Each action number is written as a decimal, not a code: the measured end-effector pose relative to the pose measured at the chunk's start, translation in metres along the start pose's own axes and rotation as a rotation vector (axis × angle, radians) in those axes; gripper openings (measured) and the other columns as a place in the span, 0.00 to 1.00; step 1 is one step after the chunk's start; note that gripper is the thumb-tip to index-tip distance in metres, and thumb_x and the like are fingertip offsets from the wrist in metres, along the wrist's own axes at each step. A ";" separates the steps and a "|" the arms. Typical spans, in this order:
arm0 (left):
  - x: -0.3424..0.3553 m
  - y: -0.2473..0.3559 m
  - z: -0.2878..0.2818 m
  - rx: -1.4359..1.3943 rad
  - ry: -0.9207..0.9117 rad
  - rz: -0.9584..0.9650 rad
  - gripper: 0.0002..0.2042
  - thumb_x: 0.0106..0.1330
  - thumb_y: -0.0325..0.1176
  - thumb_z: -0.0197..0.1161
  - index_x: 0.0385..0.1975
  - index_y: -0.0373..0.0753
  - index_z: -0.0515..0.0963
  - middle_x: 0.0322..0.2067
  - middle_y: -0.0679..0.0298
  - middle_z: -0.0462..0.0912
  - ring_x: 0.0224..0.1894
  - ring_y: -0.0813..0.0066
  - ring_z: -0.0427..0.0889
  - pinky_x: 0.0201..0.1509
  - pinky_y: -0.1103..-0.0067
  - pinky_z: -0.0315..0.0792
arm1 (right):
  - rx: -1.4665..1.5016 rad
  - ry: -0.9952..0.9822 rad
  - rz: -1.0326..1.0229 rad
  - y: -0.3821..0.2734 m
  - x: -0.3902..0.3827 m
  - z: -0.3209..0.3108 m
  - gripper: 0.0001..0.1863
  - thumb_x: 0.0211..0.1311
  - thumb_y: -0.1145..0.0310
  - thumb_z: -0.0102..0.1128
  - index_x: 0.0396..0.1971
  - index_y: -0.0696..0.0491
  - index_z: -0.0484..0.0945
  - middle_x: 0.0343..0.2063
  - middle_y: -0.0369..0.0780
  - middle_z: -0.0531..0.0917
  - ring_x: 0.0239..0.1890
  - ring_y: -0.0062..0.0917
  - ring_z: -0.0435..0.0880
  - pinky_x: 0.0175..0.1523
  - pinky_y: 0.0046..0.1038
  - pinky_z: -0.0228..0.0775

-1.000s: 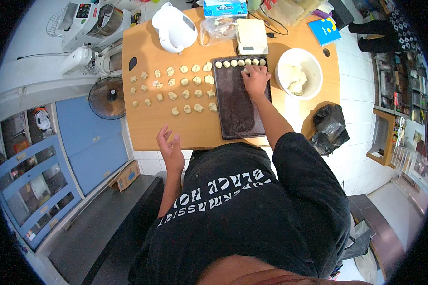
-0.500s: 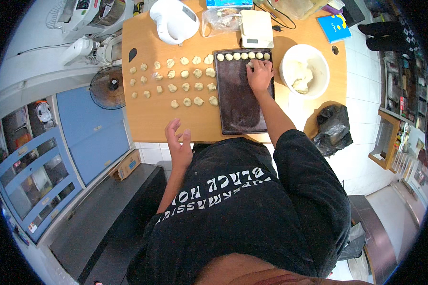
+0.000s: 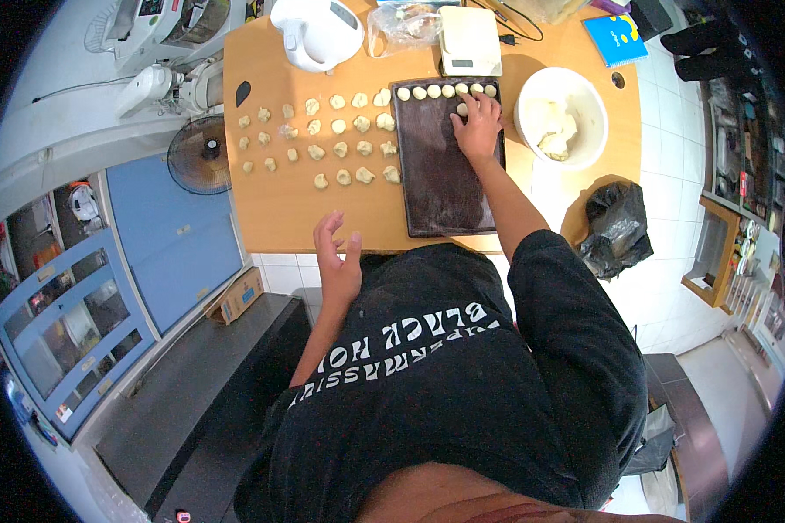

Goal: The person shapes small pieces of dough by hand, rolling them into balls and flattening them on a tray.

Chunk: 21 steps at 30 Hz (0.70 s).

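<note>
My right hand [image 3: 478, 129] is over the upper part of the dark baking tray [image 3: 440, 209], fingers spread around a small dough ball [image 3: 462, 110] just below a row of several smooth balls [image 3: 433, 91]; whether the fingertips touch it is hard to tell. My left hand [image 3: 338, 261] hovers at the table's front edge, empty, with fingers apart and slightly curled. Left of the tray, rows of rough dough pieces [image 3: 317, 152] lie on the wooden table [image 3: 283, 218]. A white bowl [image 3: 584, 122] of pale dough [image 3: 556, 135] stands right of the tray.
A scale [image 3: 469, 39], white appliance [image 3: 314, 39], plastic bag [image 3: 397, 30], cord and blue notebook [image 3: 617, 39] occupy the back. A black bag [image 3: 612, 227] is at the right edge. A fan [image 3: 201, 157] stands left. A person's dark-clothed legs [image 3: 698, 52] show upper right.
My right fingers have spread a little, uncovering more of the ball under the row. My left hand has risen slightly and shifted right. The tray and table appear higher in view.
</note>
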<state>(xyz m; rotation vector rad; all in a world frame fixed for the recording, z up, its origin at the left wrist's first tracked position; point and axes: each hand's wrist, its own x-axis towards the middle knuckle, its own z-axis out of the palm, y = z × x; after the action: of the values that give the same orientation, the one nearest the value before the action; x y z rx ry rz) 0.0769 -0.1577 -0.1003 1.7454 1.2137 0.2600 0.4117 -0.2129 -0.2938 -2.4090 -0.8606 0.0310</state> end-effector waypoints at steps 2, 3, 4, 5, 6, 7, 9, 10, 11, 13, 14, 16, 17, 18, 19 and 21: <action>-0.002 -0.001 0.000 0.028 0.002 0.001 0.25 0.72 0.34 0.58 0.67 0.38 0.64 0.64 0.56 0.69 0.66 0.64 0.69 0.64 0.66 0.66 | 0.038 0.002 0.017 -0.004 -0.001 -0.006 0.33 0.50 0.67 0.75 0.59 0.43 0.75 0.60 0.41 0.71 0.64 0.44 0.68 0.59 0.53 0.69; -0.002 -0.004 0.001 0.009 0.018 0.015 0.24 0.72 0.37 0.59 0.65 0.38 0.66 0.63 0.56 0.69 0.65 0.63 0.70 0.63 0.66 0.67 | 0.039 0.002 0.012 -0.005 -0.005 -0.008 0.33 0.50 0.67 0.75 0.59 0.43 0.75 0.60 0.41 0.71 0.64 0.44 0.68 0.59 0.53 0.69; -0.003 -0.006 0.001 -0.011 0.035 0.030 0.23 0.71 0.39 0.61 0.63 0.37 0.69 0.63 0.55 0.68 0.64 0.61 0.71 0.62 0.65 0.68 | 0.021 0.011 0.075 -0.007 -0.010 -0.010 0.34 0.51 0.67 0.75 0.60 0.42 0.74 0.61 0.42 0.70 0.65 0.45 0.68 0.59 0.55 0.68; -0.004 -0.005 0.001 -0.010 0.039 0.029 0.23 0.71 0.39 0.61 0.63 0.37 0.69 0.63 0.55 0.68 0.64 0.61 0.71 0.62 0.65 0.68 | 0.005 0.019 0.139 -0.007 -0.013 -0.010 0.34 0.52 0.67 0.75 0.61 0.42 0.73 0.62 0.42 0.68 0.65 0.46 0.67 0.59 0.57 0.67; -0.005 -0.004 0.001 -0.020 0.041 0.023 0.23 0.71 0.38 0.61 0.63 0.37 0.69 0.63 0.55 0.68 0.63 0.61 0.71 0.62 0.65 0.68 | 0.007 0.030 0.148 -0.002 -0.017 -0.006 0.35 0.53 0.65 0.74 0.63 0.41 0.72 0.63 0.43 0.67 0.65 0.46 0.67 0.60 0.58 0.64; -0.006 -0.003 0.001 -0.029 0.043 0.016 0.23 0.71 0.38 0.61 0.63 0.38 0.69 0.63 0.55 0.68 0.63 0.61 0.72 0.62 0.65 0.68 | 0.010 0.029 0.146 0.000 -0.020 -0.003 0.35 0.53 0.65 0.74 0.63 0.41 0.72 0.63 0.43 0.67 0.65 0.46 0.67 0.60 0.58 0.64; -0.007 -0.002 0.000 -0.028 0.042 0.030 0.23 0.71 0.37 0.61 0.63 0.38 0.69 0.63 0.55 0.68 0.63 0.61 0.72 0.62 0.65 0.68 | -0.083 0.049 0.170 0.003 -0.025 -0.002 0.33 0.55 0.63 0.73 0.63 0.41 0.72 0.62 0.44 0.68 0.65 0.46 0.68 0.60 0.57 0.64; -0.008 -0.002 0.000 -0.025 0.041 0.044 0.23 0.71 0.37 0.61 0.63 0.38 0.69 0.63 0.55 0.69 0.63 0.61 0.72 0.62 0.65 0.69 | -0.082 0.049 0.169 0.004 -0.027 -0.001 0.33 0.55 0.63 0.73 0.63 0.41 0.72 0.62 0.44 0.68 0.65 0.46 0.68 0.60 0.57 0.64; -0.008 -0.003 0.001 -0.026 0.042 0.044 0.23 0.71 0.37 0.61 0.63 0.38 0.69 0.63 0.55 0.69 0.63 0.61 0.72 0.62 0.65 0.69 | -0.112 0.047 0.157 0.003 -0.027 -0.002 0.32 0.56 0.62 0.73 0.62 0.41 0.73 0.61 0.44 0.69 0.63 0.46 0.69 0.59 0.56 0.65; -0.009 -0.006 0.002 -0.020 0.038 0.030 0.22 0.71 0.37 0.61 0.62 0.38 0.70 0.63 0.55 0.69 0.63 0.61 0.72 0.61 0.66 0.69 | -0.142 0.045 0.145 0.002 -0.026 -0.004 0.31 0.56 0.62 0.73 0.61 0.41 0.74 0.60 0.44 0.70 0.61 0.46 0.71 0.58 0.55 0.66; -0.010 -0.006 0.002 -0.019 0.037 0.030 0.22 0.71 0.37 0.61 0.62 0.38 0.70 0.63 0.55 0.69 0.63 0.61 0.72 0.61 0.66 0.69 | -0.122 0.031 0.129 0.001 -0.022 -0.008 0.29 0.57 0.61 0.72 0.59 0.41 0.76 0.58 0.43 0.71 0.59 0.45 0.73 0.56 0.54 0.68; -0.010 -0.007 0.003 -0.032 0.024 0.039 0.22 0.71 0.38 0.61 0.61 0.38 0.70 0.63 0.55 0.69 0.63 0.61 0.72 0.61 0.65 0.70 | -0.101 0.015 0.114 -0.001 -0.015 -0.011 0.26 0.57 0.61 0.72 0.57 0.42 0.78 0.55 0.43 0.72 0.57 0.44 0.74 0.55 0.53 0.70; -0.011 -0.007 0.003 -0.031 0.025 0.039 0.22 0.71 0.38 0.61 0.61 0.38 0.70 0.63 0.55 0.69 0.63 0.61 0.72 0.61 0.65 0.70 | -0.086 -0.002 0.095 0.000 -0.010 -0.010 0.24 0.56 0.61 0.72 0.54 0.43 0.80 0.53 0.43 0.72 0.55 0.43 0.75 0.54 0.51 0.71; -0.012 -0.008 0.003 -0.030 0.030 0.040 0.22 0.70 0.37 0.62 0.61 0.38 0.70 0.63 0.55 0.70 0.63 0.61 0.72 0.61 0.65 0.70 | -0.071 -0.020 0.075 0.001 -0.007 -0.009 0.21 0.56 0.61 0.72 0.51 0.44 0.82 0.50 0.42 0.73 0.54 0.42 0.76 0.53 0.49 0.73; -0.013 -0.008 0.004 -0.029 0.034 0.041 0.22 0.70 0.37 0.62 0.61 0.38 0.70 0.63 0.55 0.70 0.63 0.61 0.72 0.61 0.65 0.70 | -0.069 -0.020 0.074 0.002 -0.004 -0.009 0.21 0.56 0.61 0.72 0.51 0.44 0.82 0.50 0.42 0.73 0.54 0.42 0.76 0.53 0.49 0.73; -0.015 -0.009 0.003 -0.024 0.046 0.046 0.22 0.70 0.37 0.62 0.61 0.38 0.70 0.63 0.55 0.70 0.63 0.61 0.72 0.60 0.66 0.70 | -0.026 0.029 0.025 0.002 0.001 -0.006 0.18 0.55 0.62 0.73 0.46 0.46 0.84 0.48 0.42 0.74 0.53 0.42 0.76 0.54 0.47 0.74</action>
<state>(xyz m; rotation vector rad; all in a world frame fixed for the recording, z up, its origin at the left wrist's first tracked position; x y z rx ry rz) 0.0663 -0.1714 -0.1038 1.7564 1.1999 0.3418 0.4150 -0.2165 -0.2902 -2.4383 -0.8224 -0.0056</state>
